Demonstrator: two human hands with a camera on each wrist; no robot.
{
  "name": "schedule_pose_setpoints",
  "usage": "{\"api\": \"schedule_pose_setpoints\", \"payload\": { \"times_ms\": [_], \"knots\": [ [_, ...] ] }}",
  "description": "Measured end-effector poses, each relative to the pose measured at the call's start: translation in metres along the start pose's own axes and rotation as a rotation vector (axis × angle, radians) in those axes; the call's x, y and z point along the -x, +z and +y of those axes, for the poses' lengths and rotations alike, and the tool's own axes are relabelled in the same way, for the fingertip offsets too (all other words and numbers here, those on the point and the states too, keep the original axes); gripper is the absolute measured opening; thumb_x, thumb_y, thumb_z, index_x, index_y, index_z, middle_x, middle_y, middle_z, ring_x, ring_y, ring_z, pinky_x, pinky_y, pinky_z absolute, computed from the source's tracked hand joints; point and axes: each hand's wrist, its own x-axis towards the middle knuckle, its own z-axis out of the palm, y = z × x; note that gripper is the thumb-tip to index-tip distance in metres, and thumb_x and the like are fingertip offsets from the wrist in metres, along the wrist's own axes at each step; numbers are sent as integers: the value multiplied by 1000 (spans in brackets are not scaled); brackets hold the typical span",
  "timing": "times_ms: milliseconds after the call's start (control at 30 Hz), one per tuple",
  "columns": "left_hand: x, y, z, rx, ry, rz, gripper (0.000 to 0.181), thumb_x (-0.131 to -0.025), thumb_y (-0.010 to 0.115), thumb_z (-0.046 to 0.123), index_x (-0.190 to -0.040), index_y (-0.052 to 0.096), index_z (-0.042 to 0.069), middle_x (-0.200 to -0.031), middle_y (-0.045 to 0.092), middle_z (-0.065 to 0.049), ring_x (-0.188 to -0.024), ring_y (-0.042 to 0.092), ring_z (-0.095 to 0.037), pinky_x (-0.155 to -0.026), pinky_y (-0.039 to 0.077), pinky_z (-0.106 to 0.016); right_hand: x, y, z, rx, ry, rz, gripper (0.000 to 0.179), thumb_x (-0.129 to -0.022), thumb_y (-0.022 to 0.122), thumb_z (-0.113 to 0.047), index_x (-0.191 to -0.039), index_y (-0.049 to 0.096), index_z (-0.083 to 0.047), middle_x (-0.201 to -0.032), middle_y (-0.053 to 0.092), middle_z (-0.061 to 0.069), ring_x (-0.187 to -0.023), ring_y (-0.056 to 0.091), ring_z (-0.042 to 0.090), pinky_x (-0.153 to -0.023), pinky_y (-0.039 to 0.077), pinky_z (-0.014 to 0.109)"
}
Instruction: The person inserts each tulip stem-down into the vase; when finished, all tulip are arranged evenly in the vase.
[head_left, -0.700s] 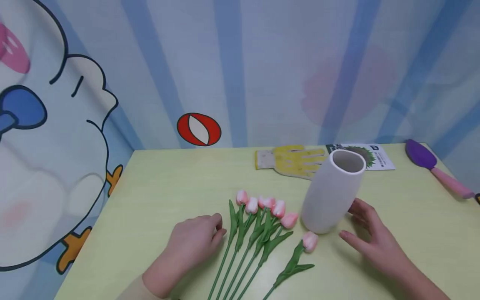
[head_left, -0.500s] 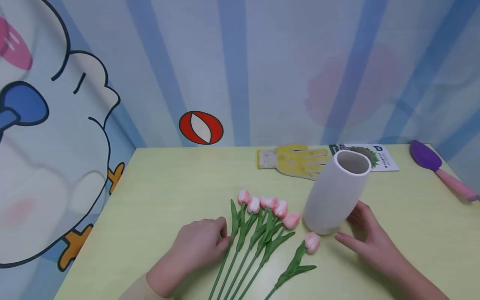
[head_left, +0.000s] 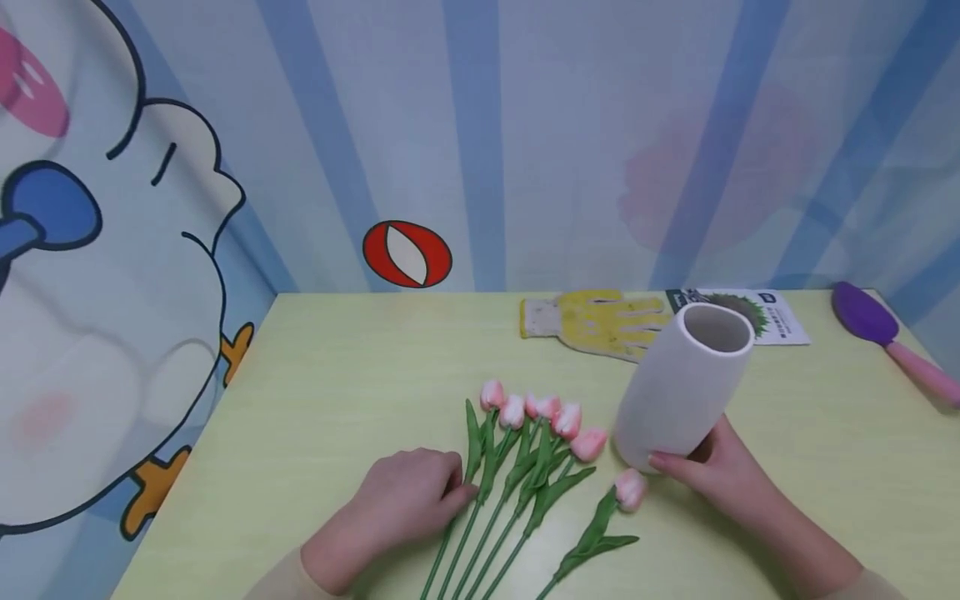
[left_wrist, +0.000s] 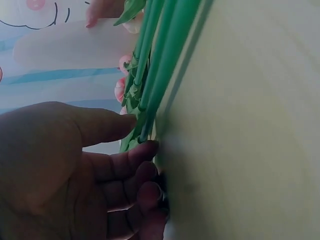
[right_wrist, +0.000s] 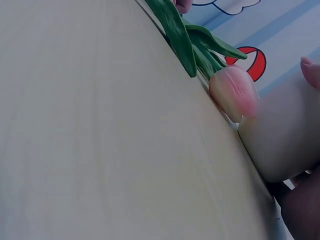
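Observation:
Several pink-and-white tulips with green stems [head_left: 491, 533] lie side by side on the table. My left hand [head_left: 411, 493] is at the leftmost stem, its thumb overlapping it. In the left wrist view, the thumb and the bent index finger are apart, right by the stems and leaves [left_wrist: 157, 65]. A tall white vase [head_left: 678, 396] is to the right, its mouth facing up. With my right hand [head_left: 723, 475] I grip the vase low down, thumb on its front and the other fingers mostly hidden behind. One separate tulip [head_left: 630, 490] lies near the vase's base, between the hands.
Behind the vase lie a yellow-and-grey work glove [head_left: 592, 323] and a printed packet [head_left: 783, 321]. A purple trowel with a pink handle [head_left: 866, 315] rests at the right back. A patterned blue wall [head_left: 562, 167] borders the table's far edge.
My right hand has closed in on the vase, its thumb now against the front. My left hand has shifted right, to the leftmost tulip stem. The head view has turned slightly.

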Motion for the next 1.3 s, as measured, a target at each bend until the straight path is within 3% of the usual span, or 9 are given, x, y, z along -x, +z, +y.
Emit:
{"api": "schedule_pose_setpoints", "payload": {
  "times_ms": [200,400,633,900,1300],
  "knots": [
    [-2,0,-1,27,17,-21,30,-99,67,34,-74,54,25,-61,48,11,-56,43,-7,-49,37,-28,1,-5,3,-58,17,-24,85,-86,78,3,-155,31,-11,-138,54,-7,-121,59,-2,-96,52,17],
    [1,-1,-6,66,-16,-26,26,-95,73,36,-77,57,26,-65,51,14,-58,46,-6,-52,39,-28,-3,-2,3,-77,27,-60,84,-86,80,0,-154,31,-9,-142,53,6,-123,59,2,-100,49,17],
    [2,2,-5,57,-25,-14,30,-92,76,38,-72,56,28,-64,51,16,-58,45,-5,-52,39,-27,-2,1,1,-87,22,-47,83,-85,80,0,-153,32,-7,-144,51,17,-124,58,3,-102,48,17],
    [-6,-2,-5,87,-43,-25,27,-89,75,34,-70,58,28,-64,53,14,-58,48,-8,-53,40,-28,-1,-5,4,-56,18,-35,85,-84,81,-1,-153,33,-10,-146,50,13,-127,56,4,-104,45,15],
    [-9,-8,-14,277,-97,-47,8,-89,71,21,-85,65,19,-62,57,9,-52,50,-9,-50,40,-26,0,-5,6,-42,17,-48,84,-86,81,-3,-154,32,-11,-145,51,11,-126,56,3,-103,45,14]
  ]
}}
